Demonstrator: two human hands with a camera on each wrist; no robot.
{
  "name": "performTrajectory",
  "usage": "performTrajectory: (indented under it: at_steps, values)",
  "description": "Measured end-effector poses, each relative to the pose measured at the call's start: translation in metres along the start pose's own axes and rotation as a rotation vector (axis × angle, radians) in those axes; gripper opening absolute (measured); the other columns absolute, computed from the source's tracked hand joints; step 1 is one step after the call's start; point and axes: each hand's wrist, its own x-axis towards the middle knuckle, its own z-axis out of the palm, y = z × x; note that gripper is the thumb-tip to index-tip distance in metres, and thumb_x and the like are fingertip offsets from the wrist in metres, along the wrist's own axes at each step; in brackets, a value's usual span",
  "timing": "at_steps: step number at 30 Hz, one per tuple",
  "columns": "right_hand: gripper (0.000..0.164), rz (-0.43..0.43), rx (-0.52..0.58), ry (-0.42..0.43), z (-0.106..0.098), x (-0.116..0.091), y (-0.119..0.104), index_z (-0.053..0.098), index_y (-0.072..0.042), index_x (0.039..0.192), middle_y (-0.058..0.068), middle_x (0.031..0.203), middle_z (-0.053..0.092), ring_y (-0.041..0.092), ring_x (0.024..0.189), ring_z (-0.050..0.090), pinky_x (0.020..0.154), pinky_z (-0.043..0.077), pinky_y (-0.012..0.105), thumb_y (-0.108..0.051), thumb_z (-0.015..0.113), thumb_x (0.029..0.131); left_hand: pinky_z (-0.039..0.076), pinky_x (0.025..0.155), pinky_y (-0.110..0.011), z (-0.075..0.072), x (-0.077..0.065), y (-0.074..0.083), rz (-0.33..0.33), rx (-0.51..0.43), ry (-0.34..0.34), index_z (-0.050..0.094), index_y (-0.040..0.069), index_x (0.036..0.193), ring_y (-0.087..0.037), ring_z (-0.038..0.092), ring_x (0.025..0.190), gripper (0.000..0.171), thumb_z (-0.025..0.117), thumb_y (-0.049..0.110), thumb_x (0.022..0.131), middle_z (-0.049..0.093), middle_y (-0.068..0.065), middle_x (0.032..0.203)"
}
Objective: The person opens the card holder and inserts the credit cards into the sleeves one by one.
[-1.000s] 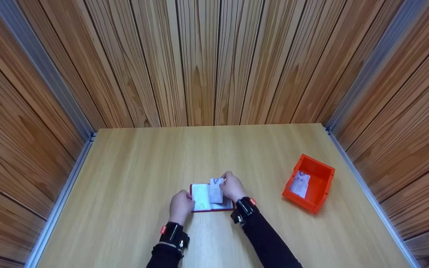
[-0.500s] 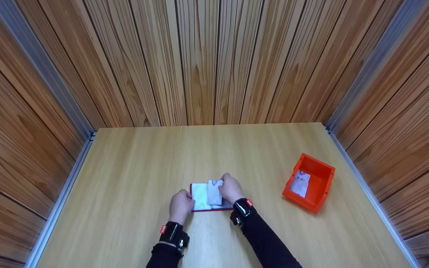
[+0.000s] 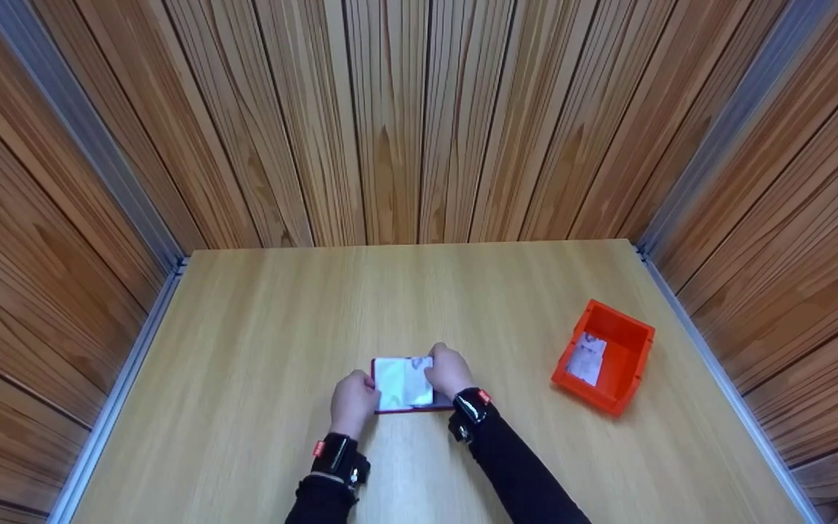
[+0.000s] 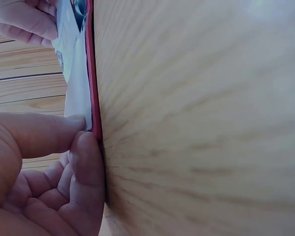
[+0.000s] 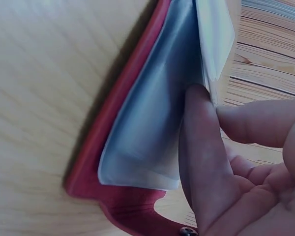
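Observation:
A red card holder (image 5: pixel 115 91) with clear plastic sleeves (image 5: pixel 147 123) lies spread on the table in front of me. My left hand (image 3: pixel 354 400) pinches its left edge between thumb and forefinger, seen close in the left wrist view. My right hand (image 3: pixel 451 371) holds the right edge of a pale printed card (image 3: pixel 420 380) by thumb and forefinger. That card lies over the left half of the holder, its left part overlapping the sleeve there. Below the right hand, the right wrist view shows the holder's red strap (image 5: pixel 132 211) with a metal snap (image 5: pixel 188 231).
An orange plastic bin (image 3: pixel 626 364) stands to the right on the wooden table (image 3: pixel 259 313), with a similar printed card (image 3: pixel 586 359) inside. Wood-panelled walls (image 3: pixel 390 131) enclose the table at the back and both sides.
My right hand has moved slightly left and toward me, bringing the card down and left until it lies nearly flush with the left sleeve. The left hand has stayed in place.

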Motion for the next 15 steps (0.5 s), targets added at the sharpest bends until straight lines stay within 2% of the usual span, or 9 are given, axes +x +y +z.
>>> performTrajectory:
  at_steps: [8,15]
  values:
    - [0.016,-0.014,-0.021,-0.019,0.0023,0.0057,-0.001,0.059,0.001,0.096,0.014,0.09,0.065,0.032,0.087,0.063,0.08,0.05,0.045,-0.002,0.065,0.081,0.048,0.065,-0.039,0.0014,0.0006,-0.0005,0.0,-0.004,0.002,0.061,0.003,0.079,-0.024,0.057,0.069,0.008,0.068,-0.001,0.077,0.06,-0.005,0.073]
    - [0.015,-0.057,-0.037,0.01,0.0039,0.0086,-0.0033,0.06,0.0,0.093,0.012,0.086,0.065,0.032,0.083,0.063,0.077,0.05,0.045,0.001,0.065,0.079,0.048,0.065,-0.038,0.0011,0.0007,0.0002,-0.024,-0.015,-0.016,0.062,0.003,0.082,-0.023,0.058,0.07,0.007,0.067,-0.001,0.079,0.06,-0.005,0.075]
